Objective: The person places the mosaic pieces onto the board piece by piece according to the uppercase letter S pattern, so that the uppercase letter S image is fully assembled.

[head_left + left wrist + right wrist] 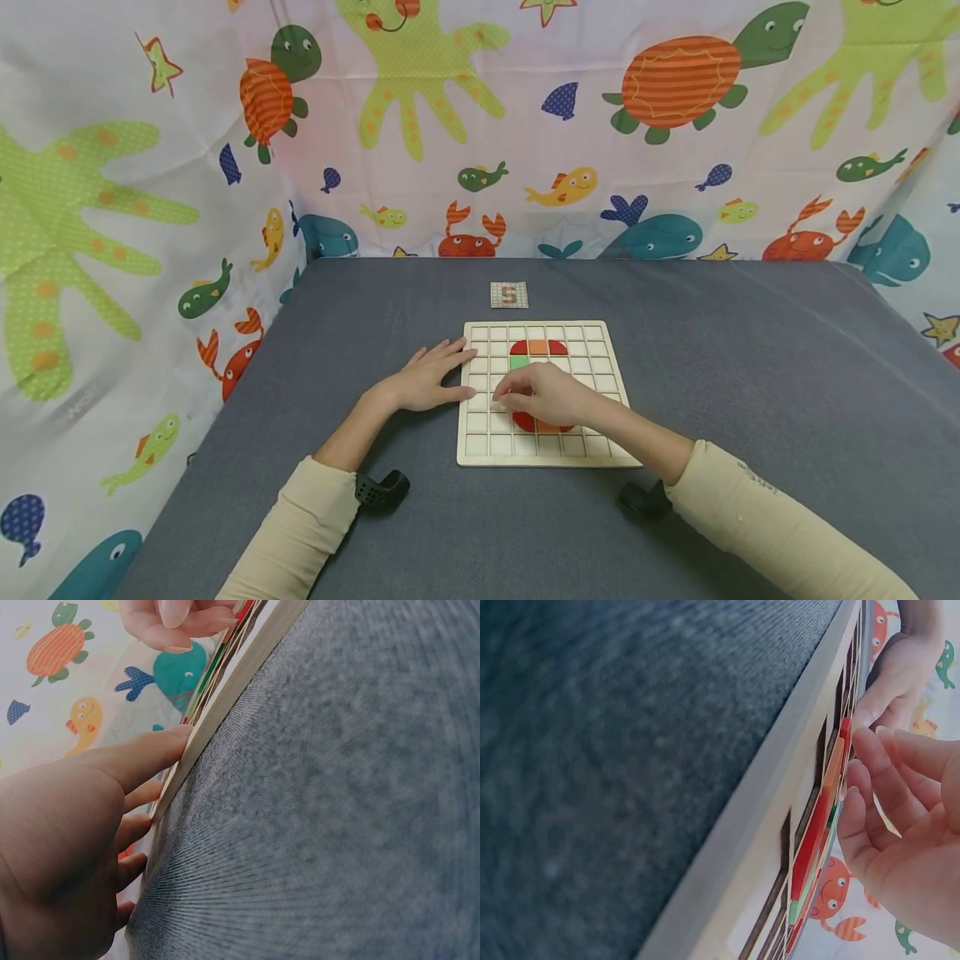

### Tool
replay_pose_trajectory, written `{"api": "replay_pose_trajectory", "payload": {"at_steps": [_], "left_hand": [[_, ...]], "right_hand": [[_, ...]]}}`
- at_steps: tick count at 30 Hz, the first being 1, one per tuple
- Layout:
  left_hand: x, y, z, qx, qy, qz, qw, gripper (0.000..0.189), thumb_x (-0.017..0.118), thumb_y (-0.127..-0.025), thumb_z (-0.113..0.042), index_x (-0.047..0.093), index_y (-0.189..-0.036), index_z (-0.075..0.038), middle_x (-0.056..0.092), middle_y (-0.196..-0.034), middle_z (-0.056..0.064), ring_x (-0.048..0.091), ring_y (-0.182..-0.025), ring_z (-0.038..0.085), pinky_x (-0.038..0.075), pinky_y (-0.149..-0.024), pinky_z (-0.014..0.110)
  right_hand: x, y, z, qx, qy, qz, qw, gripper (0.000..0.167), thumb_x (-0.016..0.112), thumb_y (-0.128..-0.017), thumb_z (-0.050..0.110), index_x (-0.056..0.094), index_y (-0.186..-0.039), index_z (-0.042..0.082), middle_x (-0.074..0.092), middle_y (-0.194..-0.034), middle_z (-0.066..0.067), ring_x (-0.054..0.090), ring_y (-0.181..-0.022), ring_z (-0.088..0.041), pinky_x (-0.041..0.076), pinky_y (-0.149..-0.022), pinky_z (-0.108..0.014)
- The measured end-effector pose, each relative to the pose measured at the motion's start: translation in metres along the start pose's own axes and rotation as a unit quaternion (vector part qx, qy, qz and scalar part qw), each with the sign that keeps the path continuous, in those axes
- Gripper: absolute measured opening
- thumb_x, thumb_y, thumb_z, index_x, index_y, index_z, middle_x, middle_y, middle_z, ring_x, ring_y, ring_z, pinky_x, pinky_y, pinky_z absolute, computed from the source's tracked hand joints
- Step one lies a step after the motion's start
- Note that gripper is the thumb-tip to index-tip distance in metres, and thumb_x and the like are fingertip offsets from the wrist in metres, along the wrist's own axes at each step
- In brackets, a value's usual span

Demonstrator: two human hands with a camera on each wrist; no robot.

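A pale wooden board (486,450) with a grid of cells lies on the cloth. White tiles fill many cells, and red, orange (537,347) and green (519,362) ones form a pattern in the middle. My left hand (429,377) is spread flat at the board's left side, fingertips and thumb resting on its edge. Over the board, my right hand (543,393) has thumb and bent fingers brought together, pinching a small white tile (497,407) left of the pattern. That hand covers the pattern's centre. Its curled fingers (889,776) show close above the coloured tiles in the right wrist view.
Behind the board lies a small card (509,295) printed with a coloured grid pattern. Grey cloth (750,375) covers the table. A curtain (465,100) with sea animals hangs at the back and sides. Dark straps (382,490) sit at the wrists, below the sleeves.
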State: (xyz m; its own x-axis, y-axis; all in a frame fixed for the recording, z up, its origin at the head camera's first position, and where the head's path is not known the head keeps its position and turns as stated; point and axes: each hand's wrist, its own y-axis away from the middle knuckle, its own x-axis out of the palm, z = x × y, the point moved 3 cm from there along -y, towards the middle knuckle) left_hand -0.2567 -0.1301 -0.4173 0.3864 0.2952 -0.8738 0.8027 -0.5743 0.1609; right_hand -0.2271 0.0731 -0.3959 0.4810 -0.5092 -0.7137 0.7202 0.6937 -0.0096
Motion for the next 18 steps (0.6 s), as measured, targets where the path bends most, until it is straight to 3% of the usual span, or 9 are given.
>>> {"api": "replay_pose_trajectory", "payload": {"at_steps": [12, 18], "left_hand": [[-0.001, -0.001, 0.000, -0.004, -0.002, 0.004, 1.0000, 0.071, 0.056, -0.095, -0.045, 0.027, -0.152, -0.012, 0.015, -0.157, 0.009, 0.007, -0.144, 0.030, 0.004, -0.111, 0.054], [0.000, 0.000, 0.001, -0.003, 0.000, 0.005, 1.0000, 0.071, 0.056, -0.095, -0.044, 0.028, -0.152, -0.012, 0.015, -0.157, 0.009, 0.007, -0.144, 0.030, 0.003, -0.111, 0.055]], "right_hand": [[0.000, -0.001, 0.001, -0.014, -0.005, 0.023, 0.9996, 0.014, 0.061, -0.095, 0.011, 0.071, -0.103, 0.007, 0.068, -0.084, 0.002, 0.054, -0.068, -0.005, 0.048, -0.068, -0.025], [-0.004, -0.001, -0.007, 0.019, -0.076, 0.018, 0.9967, 0.022, 0.059, -0.097, 0.020, 0.070, -0.108, 0.005, 0.068, -0.090, -0.002, 0.060, -0.077, -0.015, 0.050, -0.070, -0.030]]}}
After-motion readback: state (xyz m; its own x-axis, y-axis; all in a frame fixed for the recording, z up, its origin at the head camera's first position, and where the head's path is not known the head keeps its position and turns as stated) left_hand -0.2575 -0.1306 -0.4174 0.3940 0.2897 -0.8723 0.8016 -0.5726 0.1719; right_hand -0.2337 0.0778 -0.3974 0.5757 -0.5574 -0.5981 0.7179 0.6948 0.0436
